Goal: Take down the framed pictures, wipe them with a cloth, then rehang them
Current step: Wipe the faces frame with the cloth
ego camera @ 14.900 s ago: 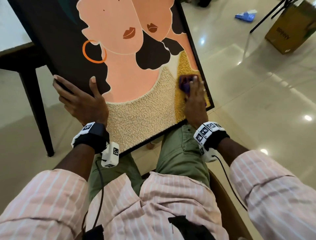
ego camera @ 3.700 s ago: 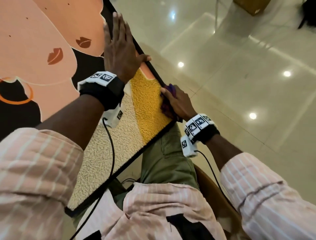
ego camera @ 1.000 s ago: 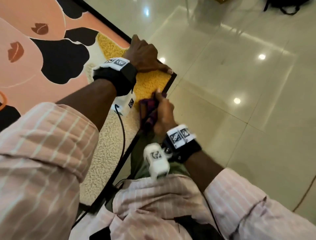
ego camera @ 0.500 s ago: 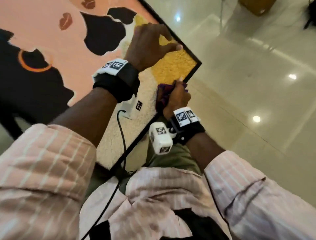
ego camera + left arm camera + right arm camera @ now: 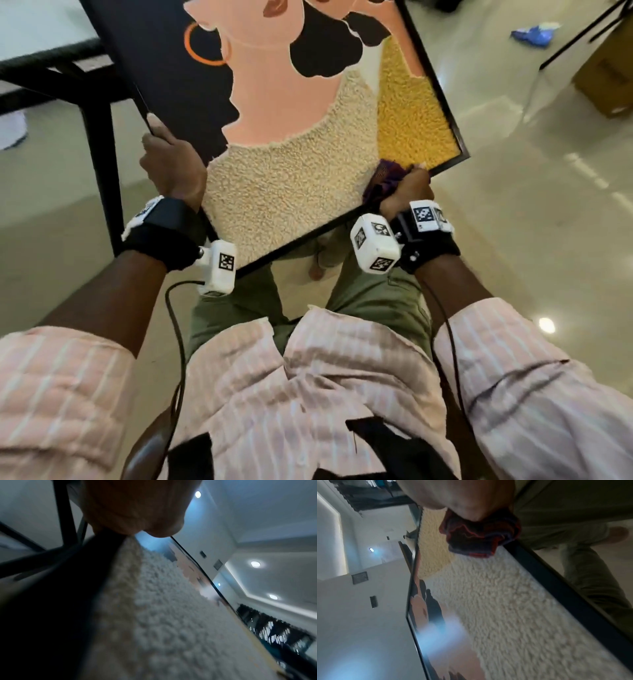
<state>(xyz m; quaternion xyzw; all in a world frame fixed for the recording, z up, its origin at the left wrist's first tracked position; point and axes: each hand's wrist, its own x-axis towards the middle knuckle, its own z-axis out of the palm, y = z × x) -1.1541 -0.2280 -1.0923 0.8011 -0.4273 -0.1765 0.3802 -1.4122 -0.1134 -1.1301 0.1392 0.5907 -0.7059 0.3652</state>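
A large black-framed picture (image 5: 294, 144) of peach faces with cream and yellow textured patches is held tilted above my legs. My left hand (image 5: 169, 168) grips its left edge, thumb over the front. My right hand (image 5: 407, 190) grips the bottom edge near the yellow corner, with a bunched purple cloth (image 5: 385, 178) squeezed between the hand and the frame. The left wrist view shows the palm (image 5: 133, 507) on the dark frame edge (image 5: 72, 588). In the right wrist view the cloth (image 5: 481, 534) lies crumpled under the hand against the frame (image 5: 556, 588).
A dark-legged table (image 5: 99, 137) with a white top stands at the left, close to the picture's left edge. A cardboard box (image 5: 606, 82), thin black stand legs (image 5: 579, 34) and a blue wrapper (image 5: 531, 32) lie on the glossy tiled floor (image 5: 531, 222) at the far right.
My left hand has left the yellow corner and now grips the picture's left edge. The picture has swung round and risen off my lap. My right hand keeps the cloth at the bottom edge.
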